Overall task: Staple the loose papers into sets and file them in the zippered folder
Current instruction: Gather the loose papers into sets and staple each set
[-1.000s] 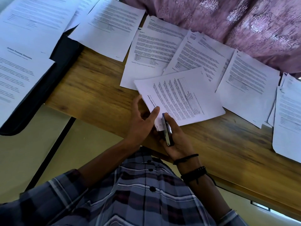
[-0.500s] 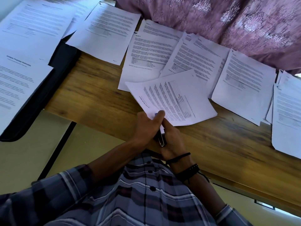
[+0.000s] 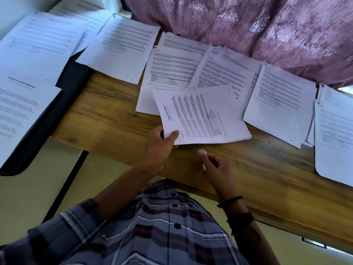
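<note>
Head cam: left hand [image 3: 160, 142] pinches the near corner of the set [image 3: 202, 115] mid-frame on the table [image 3: 107, 119]. Right hand [image 3: 217, 167], kinda blurry, sits just below it, fingers curled round the stapler [image 3: 203, 151]. Black folder [image 3: 72, 81] lies at left under more papers [image 3: 28, 104].

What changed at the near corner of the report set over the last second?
The right hand has drawn the stapler off that corner, to the right and back toward the table edge; both are motion-blurred. The left hand still pinches the corner of the paper set. The other sheets, black folder and wooden table stayed put.
</note>
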A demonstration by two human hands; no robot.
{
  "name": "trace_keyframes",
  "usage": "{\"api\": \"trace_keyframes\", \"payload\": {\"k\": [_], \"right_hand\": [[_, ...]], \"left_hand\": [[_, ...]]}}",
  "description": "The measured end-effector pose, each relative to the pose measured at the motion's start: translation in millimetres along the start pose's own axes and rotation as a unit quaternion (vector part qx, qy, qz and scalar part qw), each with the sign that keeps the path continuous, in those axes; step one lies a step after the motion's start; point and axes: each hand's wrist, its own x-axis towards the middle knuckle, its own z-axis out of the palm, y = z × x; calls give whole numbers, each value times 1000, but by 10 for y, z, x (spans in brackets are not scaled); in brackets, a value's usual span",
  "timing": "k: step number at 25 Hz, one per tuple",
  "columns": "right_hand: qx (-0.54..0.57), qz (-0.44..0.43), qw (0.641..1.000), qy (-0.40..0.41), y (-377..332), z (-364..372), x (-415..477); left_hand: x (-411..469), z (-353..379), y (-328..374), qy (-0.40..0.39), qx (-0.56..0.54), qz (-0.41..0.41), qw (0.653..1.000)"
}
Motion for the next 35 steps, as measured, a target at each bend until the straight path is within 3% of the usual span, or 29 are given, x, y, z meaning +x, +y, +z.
{"api": "trace_keyframes", "payload": {"k": [3,6,14,19,23,27,30,35], "right_hand": [[-82,-55,982,160,199,-248,95],[-187,-57,949,249,355,-444,222],[-235,-67,932,268,365,-603,407],[-201,-73,932,292,133,-692,561],[-101,-209,952,201,-425,-691,717],[-26,-276,958,68,-993,-534,784],[8,-315,949,-4,-1296,-411,782],[36,-318,939,-127,-1492,85,689]], "left_hand": [[46,-53,23,23,-16,17,999],[73,-87,94,46,-6,54,997],[157,-125,230,56,11,130,990],[150,-172,633,8,-31,247,968],[136,-225,1193,-46,-66,317,945],[2,-326,1671,-62,-37,385,920],[-55,-528,1860,-42,-17,424,905],[-49,-1042,1921,36,-71,422,903]]}}
